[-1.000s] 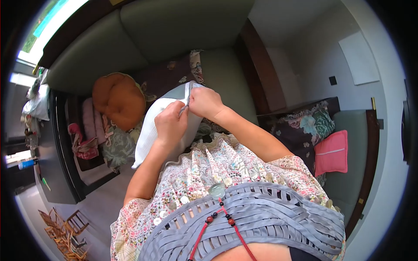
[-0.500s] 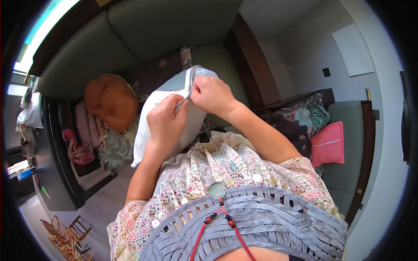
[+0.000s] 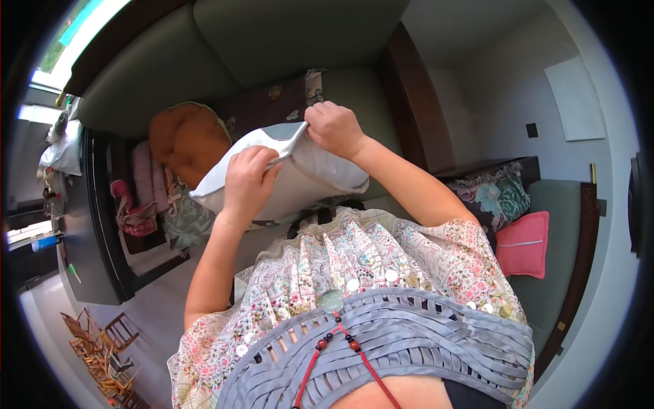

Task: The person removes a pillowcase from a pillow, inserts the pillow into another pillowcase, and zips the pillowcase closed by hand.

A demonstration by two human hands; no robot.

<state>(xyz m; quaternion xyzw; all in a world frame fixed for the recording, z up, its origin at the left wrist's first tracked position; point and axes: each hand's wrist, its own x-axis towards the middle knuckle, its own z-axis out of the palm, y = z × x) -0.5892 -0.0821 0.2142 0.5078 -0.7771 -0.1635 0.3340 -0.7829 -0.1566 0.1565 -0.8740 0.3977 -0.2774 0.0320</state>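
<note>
White cushion below the fingers, edge between them.

I watched through a single head-worn camera, facing forward and steeply down over the wearer's own grey top, which sat close to the lens at the bottom. The left hand and right hand came farther out, above centre, with the green sofa backrest beyond. The wide field bowed inside a dark, rounded border.
</note>
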